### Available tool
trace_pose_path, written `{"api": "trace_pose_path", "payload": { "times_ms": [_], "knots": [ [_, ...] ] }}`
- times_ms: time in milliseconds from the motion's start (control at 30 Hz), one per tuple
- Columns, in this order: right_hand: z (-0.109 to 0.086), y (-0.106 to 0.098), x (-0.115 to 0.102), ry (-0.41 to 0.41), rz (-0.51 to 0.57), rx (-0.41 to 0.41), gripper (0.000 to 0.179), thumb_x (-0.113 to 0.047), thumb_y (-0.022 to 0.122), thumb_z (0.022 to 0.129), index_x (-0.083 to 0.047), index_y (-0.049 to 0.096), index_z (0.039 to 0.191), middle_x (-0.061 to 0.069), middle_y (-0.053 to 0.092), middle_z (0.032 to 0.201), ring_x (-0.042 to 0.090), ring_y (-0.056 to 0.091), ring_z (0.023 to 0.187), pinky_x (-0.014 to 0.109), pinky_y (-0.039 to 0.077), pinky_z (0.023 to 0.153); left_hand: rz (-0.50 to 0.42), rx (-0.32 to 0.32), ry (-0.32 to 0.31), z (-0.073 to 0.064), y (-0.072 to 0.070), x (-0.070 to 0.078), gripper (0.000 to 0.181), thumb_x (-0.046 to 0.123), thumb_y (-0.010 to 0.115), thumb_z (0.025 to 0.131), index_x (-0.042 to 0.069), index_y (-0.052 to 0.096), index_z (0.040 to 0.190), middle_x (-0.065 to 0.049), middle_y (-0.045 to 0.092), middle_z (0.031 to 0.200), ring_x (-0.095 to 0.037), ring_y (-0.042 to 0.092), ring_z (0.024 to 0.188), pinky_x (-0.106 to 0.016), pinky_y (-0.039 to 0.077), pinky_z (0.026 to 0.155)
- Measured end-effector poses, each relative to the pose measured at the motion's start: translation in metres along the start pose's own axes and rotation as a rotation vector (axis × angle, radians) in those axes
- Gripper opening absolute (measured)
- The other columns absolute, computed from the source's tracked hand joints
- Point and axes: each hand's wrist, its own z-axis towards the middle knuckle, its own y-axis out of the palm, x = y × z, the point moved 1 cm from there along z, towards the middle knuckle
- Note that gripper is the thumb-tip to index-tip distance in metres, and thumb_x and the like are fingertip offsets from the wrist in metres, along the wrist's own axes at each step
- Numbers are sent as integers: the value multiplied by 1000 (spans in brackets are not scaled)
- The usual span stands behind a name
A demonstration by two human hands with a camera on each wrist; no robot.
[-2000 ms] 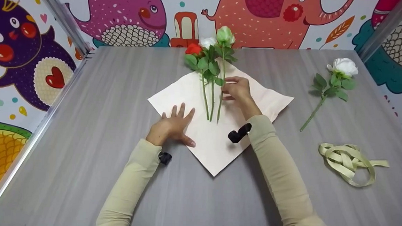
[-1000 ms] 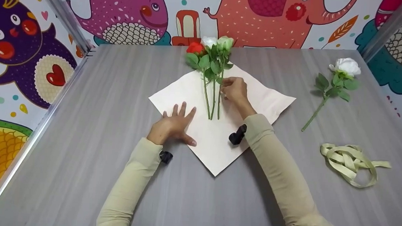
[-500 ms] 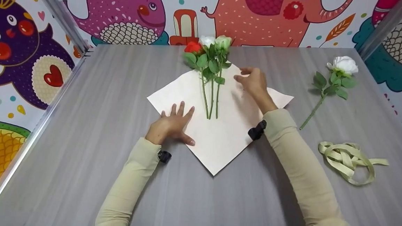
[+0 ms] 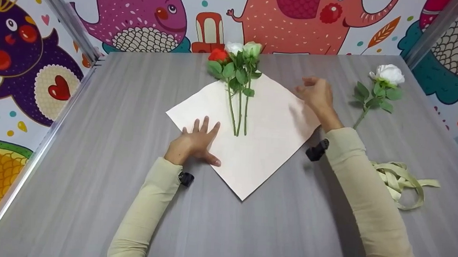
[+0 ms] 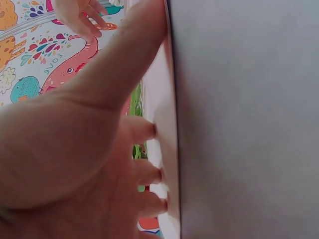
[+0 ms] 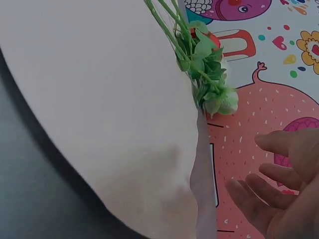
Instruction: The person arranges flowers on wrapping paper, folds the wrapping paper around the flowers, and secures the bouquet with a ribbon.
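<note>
A pale pink sheet of paper [image 4: 267, 154] lies cornerwise on the table. Across its upper part, side by side, are a red rose [image 4: 218, 55], a white rose [image 4: 234, 47] and a pale green rose [image 4: 252, 49], stems pointing toward the person. With fingers spread, my left hand [image 4: 194, 142] rests on the paper's left edge; the left wrist view shows its fingertips [image 5: 158, 174] touching the sheet. My right hand [image 4: 318, 94] hovers above the paper's right side, fingers loosely bent. Nothing is in that hand [image 6: 284, 179] in the right wrist view.
Another white rose [image 4: 389, 74] lies at the right of the grey table [image 4: 92, 156], its lower stem hidden by the right arm. Nearer, a loosely coiled pale green ribbon [image 4: 412, 185] is partly covered by the right sleeve. A wall with cartoon animals [image 4: 291, 25] stands behind.
The right hand lowered the green rose onto the paper beside the other two, let go of its stem and moved right, toward the lone white rose. The left hand stayed in place.
</note>
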Motion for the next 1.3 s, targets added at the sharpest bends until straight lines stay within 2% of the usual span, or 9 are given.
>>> {"api": "trace_pose_path", "payload": {
  "times_ms": [300,600,700,833,900,1000,1100,1233,1300],
  "knots": [
    [3,-30,26,86,-59,12,53,-27,66,96,-7,54,143,17,55,146,32,49,135,45,41,112,3,15,1,-1,0,0,124,54,80,79,14,-3,162,-26,-17,165,-50,-13,152,-77,6,114],
    [-1,-69,59,126,-150,42,64,-26,68,93,-4,46,149,23,46,153,41,42,140,51,37,114,-3,4,4,-1,0,0,124,53,79,80,14,-5,162,-25,-20,164,-49,-16,152,-77,4,115],
    [-1,-80,68,189,-96,26,70,-27,69,93,-4,40,153,20,42,156,32,53,127,40,49,103,-6,5,6,-1,0,0,124,53,80,80,14,-5,162,-26,-20,164,-49,-16,152,-77,4,115],
    [-1,-95,80,293,2,2,80,-30,72,91,-3,32,155,17,47,143,14,62,94,24,59,73,-9,10,8,-2,1,0,124,52,80,79,14,-4,162,-26,-19,165,-49,-15,152,-77,4,114],
    [-1,-102,85,341,37,-6,85,-32,73,90,-2,29,156,14,47,134,15,63,96,26,60,74,-11,13,9,-2,1,0,124,52,80,79,14,-4,162,-26,-18,165,-50,-15,152,-78,4,114],
    [-3,-111,92,398,85,-21,87,-33,73,90,-1,26,157,10,48,129,21,59,111,30,60,83,-5,18,9,-2,1,0,124,53,80,79,14,-3,162,-27,-17,165,-50,-14,152,-78,5,114],
    [-3,-118,98,433,156,-29,76,-30,72,91,-4,34,152,6,51,124,17,63,107,30,60,85,-1,23,8,-2,0,0,124,53,80,79,14,-3,162,-27,-17,165,-50,-13,152,-78,6,114],
    [-3,-125,108,474,260,-44,38,-27,70,92,-13,47,118,3,50,118,5,65,78,28,61,78,-1,21,4,-1,0,0,124,53,80,79,14,-3,162,-26,-17,165,-50,-14,152,-77,5,114],
    [-3,-126,112,508,314,-47,33,-26,71,92,-16,44,108,2,49,118,3,64,72,27,61,77,-4,20,1,-1,1,0,124,53,81,78,14,-3,162,-26,-17,165,-50,-14,152,-77,5,114]
  ]
}}
